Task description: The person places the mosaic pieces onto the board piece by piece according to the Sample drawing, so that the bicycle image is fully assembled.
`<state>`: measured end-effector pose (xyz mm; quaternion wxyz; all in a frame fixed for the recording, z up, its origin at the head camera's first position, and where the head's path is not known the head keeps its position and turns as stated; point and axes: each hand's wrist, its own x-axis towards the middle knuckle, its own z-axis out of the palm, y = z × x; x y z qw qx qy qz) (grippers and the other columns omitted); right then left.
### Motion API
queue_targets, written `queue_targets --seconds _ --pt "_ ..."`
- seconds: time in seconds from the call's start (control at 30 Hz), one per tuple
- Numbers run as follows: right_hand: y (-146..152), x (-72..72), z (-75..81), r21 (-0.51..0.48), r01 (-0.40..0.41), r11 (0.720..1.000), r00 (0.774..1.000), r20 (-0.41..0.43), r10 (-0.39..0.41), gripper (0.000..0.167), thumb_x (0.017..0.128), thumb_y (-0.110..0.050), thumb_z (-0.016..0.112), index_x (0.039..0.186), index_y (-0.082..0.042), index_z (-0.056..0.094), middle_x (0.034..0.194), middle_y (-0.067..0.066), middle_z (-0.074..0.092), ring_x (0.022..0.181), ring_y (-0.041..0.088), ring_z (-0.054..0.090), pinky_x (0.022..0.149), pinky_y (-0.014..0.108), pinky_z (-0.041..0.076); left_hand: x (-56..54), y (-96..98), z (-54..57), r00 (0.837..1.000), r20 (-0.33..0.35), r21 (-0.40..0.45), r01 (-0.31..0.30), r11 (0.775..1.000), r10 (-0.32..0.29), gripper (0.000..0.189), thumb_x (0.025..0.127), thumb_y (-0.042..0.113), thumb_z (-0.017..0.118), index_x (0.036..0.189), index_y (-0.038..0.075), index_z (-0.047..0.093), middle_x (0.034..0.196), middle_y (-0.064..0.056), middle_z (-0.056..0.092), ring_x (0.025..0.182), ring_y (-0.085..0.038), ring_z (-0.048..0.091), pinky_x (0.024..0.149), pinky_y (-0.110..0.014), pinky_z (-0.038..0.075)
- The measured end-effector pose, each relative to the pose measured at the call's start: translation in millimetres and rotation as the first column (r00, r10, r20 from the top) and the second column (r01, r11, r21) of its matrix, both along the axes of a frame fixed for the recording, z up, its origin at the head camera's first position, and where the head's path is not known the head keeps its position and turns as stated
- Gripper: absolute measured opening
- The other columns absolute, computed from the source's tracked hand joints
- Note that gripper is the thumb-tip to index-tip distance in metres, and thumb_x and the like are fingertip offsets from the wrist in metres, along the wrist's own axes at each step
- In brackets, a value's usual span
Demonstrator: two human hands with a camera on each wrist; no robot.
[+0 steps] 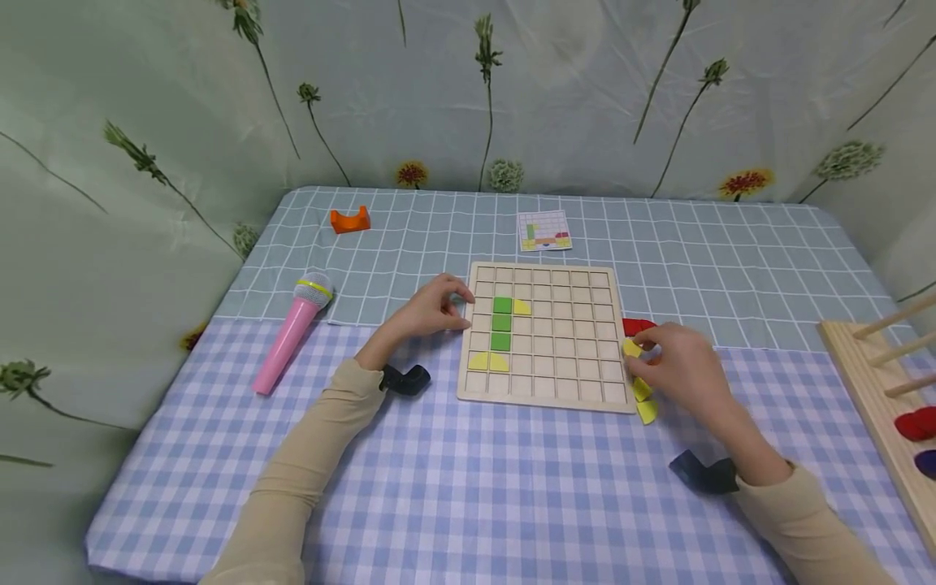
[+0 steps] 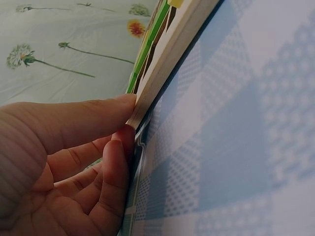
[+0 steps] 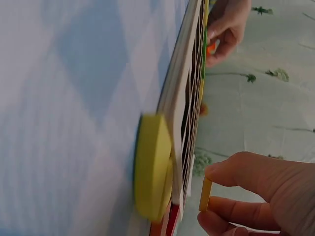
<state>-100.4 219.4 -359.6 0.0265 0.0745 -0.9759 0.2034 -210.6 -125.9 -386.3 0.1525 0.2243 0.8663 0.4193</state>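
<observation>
A light wooden grid board [image 1: 544, 390] lies on the table, bearing several green squares [image 1: 501, 322] and yellow pieces with a curved side [image 1: 522, 307]. My left hand [image 1: 433, 307] is at the board's left edge; its thumb and a fingertip touch that edge in the left wrist view. Between thumb and fingertips, my right hand [image 1: 683, 366] pinches a small yellow piece [image 3: 205, 194], just off the board's right edge. Loose yellow pieces [image 1: 647, 412] lie below that hand, beside the board. Red pieces [image 1: 638, 327] sit just beyond it, partly hidden.
Behind the board lies a card with a coloured grid pattern [image 1: 544, 231]. A pink toy microphone [image 1: 292, 333] rests at the left, with an orange curved block [image 1: 350, 219] farther back. On the right is a wooden rack [image 1: 863, 382] with pegs and red and blue pieces.
</observation>
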Motion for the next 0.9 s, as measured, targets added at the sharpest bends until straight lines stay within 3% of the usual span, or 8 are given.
queue_targets --seconds 0.27,0.7,0.9 --pt "-23 5.3 -3.3 0.002 -0.095 0.996 0.991 -0.099 0.094 0.020 0.074 -0.015 0.074 0.088 -0.001 0.071 0.080 0.010 0.067 0.062 0.015 0.052 0.048 0.021 0.037 -0.4 0.2 1.5 1.000 0.006 -0.007 0.001 1.000 -0.001 0.036 0.079 0.002 0.070 0.112 -0.004 0.057 0.132 -0.021 0.041 0.072 -0.009 0.057 0.063 -0.017 0.047" --pt "-66 4.9 -1.7 0.054 -0.158 0.986 0.986 -0.041 0.160 0.020 0.075 -0.017 0.069 0.091 -0.005 0.071 0.083 0.007 0.066 0.066 0.015 0.054 0.056 0.025 0.043 -0.8 0.2 1.5 1.000 0.020 0.014 -0.001 1.000 0.001 0.036 0.079 0.001 0.070 0.112 -0.005 0.058 0.131 -0.021 0.041 0.072 -0.009 0.058 0.062 -0.016 0.047" --pt "-84 5.7 -4.2 0.024 -0.216 0.976 0.974 -0.072 0.217 0.019 0.073 -0.016 0.068 0.089 -0.005 0.072 0.080 0.005 0.066 0.064 0.013 0.054 0.056 0.025 0.045 -1.1 0.3 1.1 1.000 0.013 0.009 0.005 1.000 -0.005 0.035 0.079 0.001 0.070 0.111 -0.005 0.058 0.131 -0.021 0.042 0.071 -0.009 0.058 0.062 -0.016 0.047"
